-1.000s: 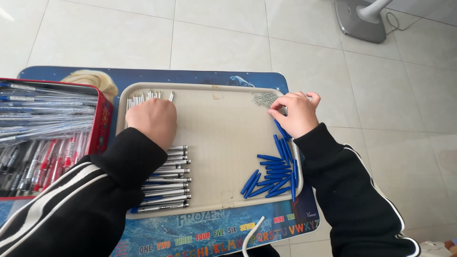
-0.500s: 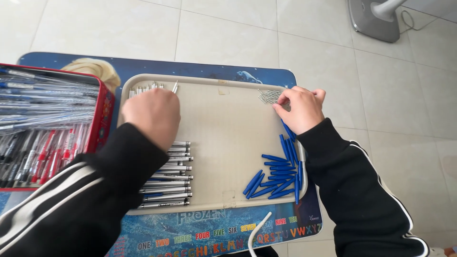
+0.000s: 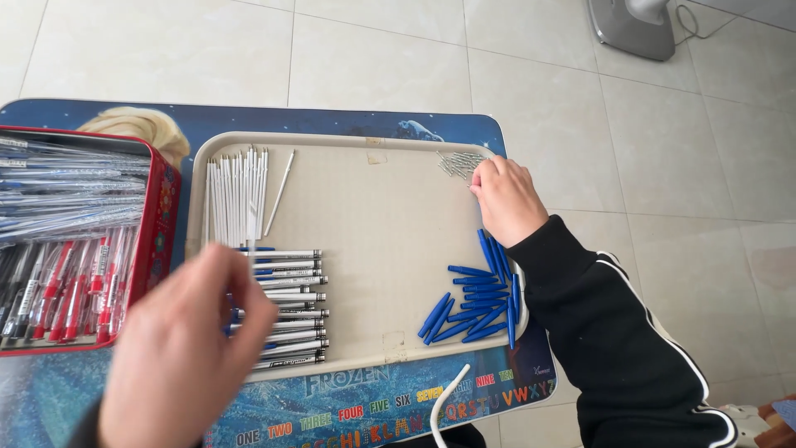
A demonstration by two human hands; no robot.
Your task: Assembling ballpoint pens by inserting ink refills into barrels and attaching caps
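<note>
My left hand (image 3: 182, 348) is raised close to the camera and blurred, over the near left part of a beige tray (image 3: 365, 143); its fingers curl inward and I cannot see anything in them. Under and beside it lies a stack of white pen barrels (image 3: 290, 307). A row of thin white refills (image 3: 240, 191) lies at the tray's far left. My right hand (image 3: 506, 199) rests at the tray's far right corner, fingertips on a small pile of metal springs (image 3: 458, 163). Several blue pen caps (image 3: 477, 299) lie near my right wrist.
A red tin box (image 3: 166, 224) full of pens stands left of the tray. Both sit on a small table with a blue printed top (image 3: 373, 406). A white cable (image 3: 448, 402) crosses its near edge. A grey fan base (image 3: 634, 29) stands on the tiled floor.
My left hand has lifted off the white refills at the tray's far left and come back toward me, uncovering them. My right hand stays at the springs.
</note>
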